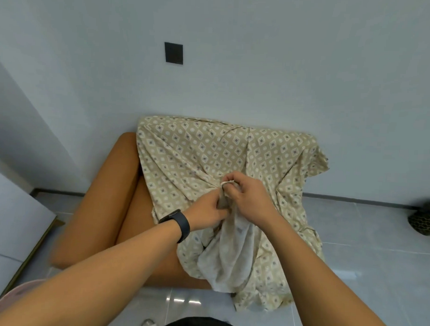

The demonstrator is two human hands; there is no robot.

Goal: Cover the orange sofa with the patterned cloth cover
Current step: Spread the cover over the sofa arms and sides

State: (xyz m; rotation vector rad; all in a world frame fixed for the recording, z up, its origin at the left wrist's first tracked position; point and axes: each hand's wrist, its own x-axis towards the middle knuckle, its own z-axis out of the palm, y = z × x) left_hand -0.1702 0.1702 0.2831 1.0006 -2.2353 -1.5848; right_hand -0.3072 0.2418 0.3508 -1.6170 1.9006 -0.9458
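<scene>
From your head camera, the patterned cover [209, 150] drapes the back and right side of the orange sofa [105, 195] at mid-frame, leaving its left arm bare. Your left hand [205, 211] and right hand [247, 193] both pinch a bunched fold at centre, probably hunting an edge to spread leftward, though the bunching hides it.

Both hands, left hand [207, 211] and right hand [247, 195], meet at centre, bunched patterned cover [209, 153] between them. Orange sofa [105, 207] armrest at 9 o'clock is bare, free to reach. Wall [261, 67] blocks 12 o'clock. Dark basket [424, 219] on floor at 3 o'clock, well apart
</scene>
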